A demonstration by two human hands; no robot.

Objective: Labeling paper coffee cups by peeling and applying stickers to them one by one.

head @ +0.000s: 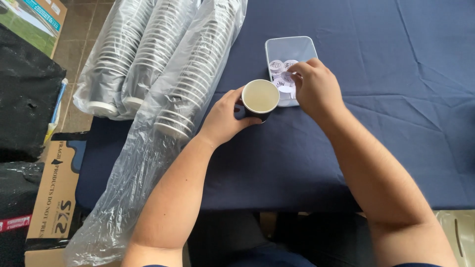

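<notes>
A dark paper cup (260,98) with a pale inside stands upright on the navy tablecloth (396,99), and my left hand (225,117) grips its side. Just right of it lies a clear rectangular plastic tray (289,48) holding several small round white stickers (277,66). My right hand (315,88) reaches into the near end of that tray, fingertips pinched on the stickers; whether one is lifted I cannot tell.
Three long clear plastic sleeves of stacked paper cups (163,64) lie along the table's left side, one hanging over the near edge. Cardboard boxes (54,193) and black bags (24,94) sit on the floor to the left.
</notes>
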